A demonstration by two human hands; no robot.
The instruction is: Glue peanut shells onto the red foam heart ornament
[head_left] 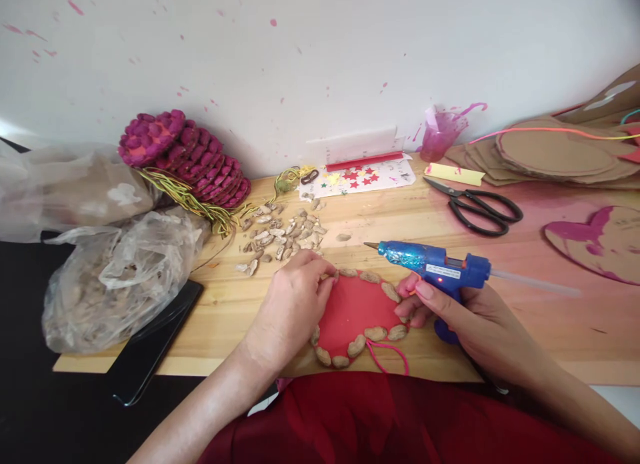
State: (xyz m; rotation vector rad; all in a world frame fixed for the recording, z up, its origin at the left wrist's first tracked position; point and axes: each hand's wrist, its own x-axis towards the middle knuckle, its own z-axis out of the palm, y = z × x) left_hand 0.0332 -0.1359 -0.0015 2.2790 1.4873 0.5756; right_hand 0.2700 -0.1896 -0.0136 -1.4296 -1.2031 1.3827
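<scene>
Right hand (477,317) is gripping the glue gun (420,260).
Left hand (293,301) is touching the red board's (357,307) rim, perhaps steadying it; grip unclear.

left hand (295,297) at edge of red board (355,311) | right hand (470,317) grips blue glue gun (417,257) | loose peanut shells (277,232) beyond

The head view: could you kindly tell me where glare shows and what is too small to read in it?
In the head view, a white glare patch sits on the wall by the left edge; highlights glint on the bag and the glue gun's shiny barrel; also in the head view, the gun's label is too small to read.
</scene>
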